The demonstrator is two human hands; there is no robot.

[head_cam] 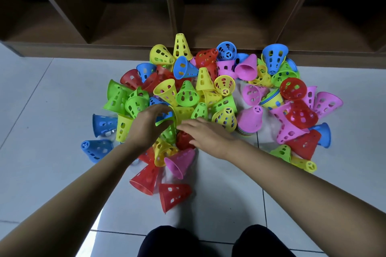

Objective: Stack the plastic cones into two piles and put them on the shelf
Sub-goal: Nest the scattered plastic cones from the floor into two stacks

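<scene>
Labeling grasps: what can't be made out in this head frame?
Head view only:
1. Left hand: its own back hides which cone the fingers curl on.
2. Nested stack under the pink cone: layers too small to count.
3. Shelf: upper compartments cut off by the top edge.

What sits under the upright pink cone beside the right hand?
Under the pink cone, striped rims of nested cones show; their bodies are covered, so the count is unclear.

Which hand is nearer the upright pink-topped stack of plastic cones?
Right. The right hand lies just left of the pink-topped stack of plastic cones; the left hand is farther left, gripping a green plastic cone.
</scene>
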